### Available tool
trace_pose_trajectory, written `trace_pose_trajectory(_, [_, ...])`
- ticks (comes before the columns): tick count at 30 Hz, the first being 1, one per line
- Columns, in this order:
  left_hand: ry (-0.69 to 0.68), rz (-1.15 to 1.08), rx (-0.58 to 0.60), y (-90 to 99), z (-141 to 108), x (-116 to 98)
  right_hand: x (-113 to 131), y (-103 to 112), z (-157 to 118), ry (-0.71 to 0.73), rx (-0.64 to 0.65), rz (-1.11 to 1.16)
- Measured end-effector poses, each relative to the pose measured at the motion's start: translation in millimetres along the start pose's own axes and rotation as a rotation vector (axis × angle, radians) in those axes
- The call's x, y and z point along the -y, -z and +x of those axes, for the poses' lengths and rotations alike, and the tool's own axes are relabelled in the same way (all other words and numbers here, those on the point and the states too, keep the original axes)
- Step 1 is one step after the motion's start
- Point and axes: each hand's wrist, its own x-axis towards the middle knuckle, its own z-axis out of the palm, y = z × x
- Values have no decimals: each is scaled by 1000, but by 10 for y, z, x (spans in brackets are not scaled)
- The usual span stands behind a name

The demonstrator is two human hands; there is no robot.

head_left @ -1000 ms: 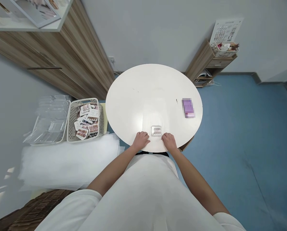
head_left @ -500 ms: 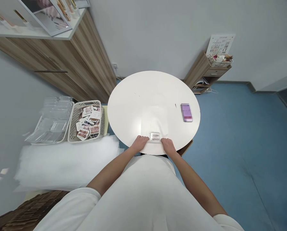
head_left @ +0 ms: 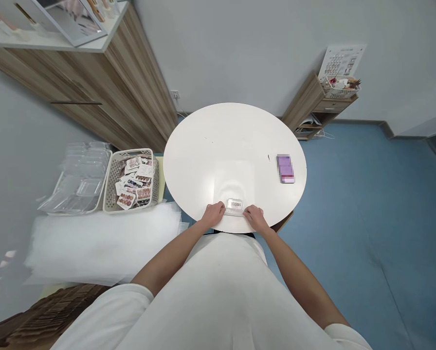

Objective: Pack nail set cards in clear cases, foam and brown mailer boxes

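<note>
A small clear case (head_left: 234,204) with rows of press-on nails inside lies near the front edge of the white oval table (head_left: 232,136). Under it spreads a thin translucent sheet (head_left: 234,182), hard to make out against the white top. Its near edge is lifted and partly covers the lower side of the case. My left hand (head_left: 214,214) pinches that edge on the left of the case, and my right hand (head_left: 255,217) pinches it on the right. Both hands are closed, with the fingertips close beside the case.
A purple pixelated item (head_left: 285,168) lies at the table's right. To the left stand a basket of nail cards (head_left: 110,192), a stack of clear plastic trays (head_left: 81,187) and a pile of white translucent sheets (head_left: 104,240). A wooden cabinet (head_left: 137,73) stands behind.
The sheet's near edge has come up over the lower part of the case, hiding its lower row of nails. My hands have shifted slightly with it; the view has tilted a little.
</note>
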Motion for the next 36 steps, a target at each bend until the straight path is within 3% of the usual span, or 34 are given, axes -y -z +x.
trace_pose_trajectory(6, [57,111,-75,-14,68,-5,32,-7,127,-43,-38,-55])
trace_pose_trajectory(11, [-109,203,-180,-10,83,-50,79,-148,159,43,-207,-248])
trace_pose_trajectory(16, [-338,218,-82,-2,70,-53,78,-154,98,254,-129,-332])
trace_pose_trajectory(21, [-424,272,-56,0,21,-22,121,-88,50,357,-87,-341])
trace_pose_trajectory(29, [-405,407,-24,-23,165,-83,205,-77,271,307,24,-426])
trace_pose_trajectory(36, [-467,344,72,94,40,-95,366,-7,78,303,99,-377])
